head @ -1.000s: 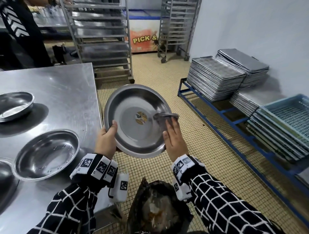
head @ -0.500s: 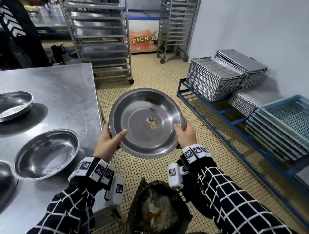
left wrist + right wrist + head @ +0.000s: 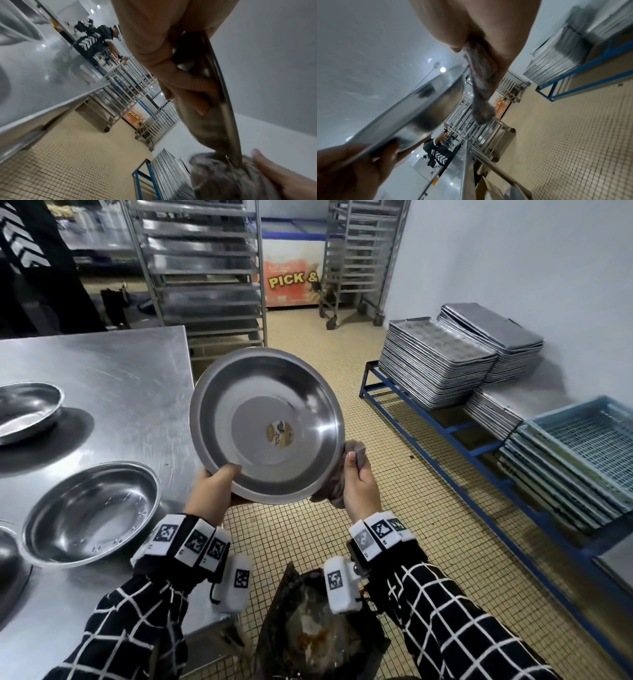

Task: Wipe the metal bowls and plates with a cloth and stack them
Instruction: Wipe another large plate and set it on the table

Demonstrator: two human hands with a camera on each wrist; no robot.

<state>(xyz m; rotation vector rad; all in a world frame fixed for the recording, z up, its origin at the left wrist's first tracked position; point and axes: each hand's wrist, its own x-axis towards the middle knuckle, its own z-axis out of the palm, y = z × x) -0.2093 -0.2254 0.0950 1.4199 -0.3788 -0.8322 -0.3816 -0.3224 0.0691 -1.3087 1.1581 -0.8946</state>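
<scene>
Cloth (image 3: 337, 479) mostly hidden behind bowl (image 3: 267, 424), right hand (image 3: 359, 487) gripping

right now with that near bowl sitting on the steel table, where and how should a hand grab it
Take the near bowl by its thin rolled rim at the edge nearest the person, coming from above: thumb inside, fingers under the lip. It sits upright and open, its rim flares clear of the table, and the left hand already holds the lifted bowl that way.

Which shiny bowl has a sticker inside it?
The bowl held up in both hands, off the table. The bowls lying there show no sticker.
</scene>
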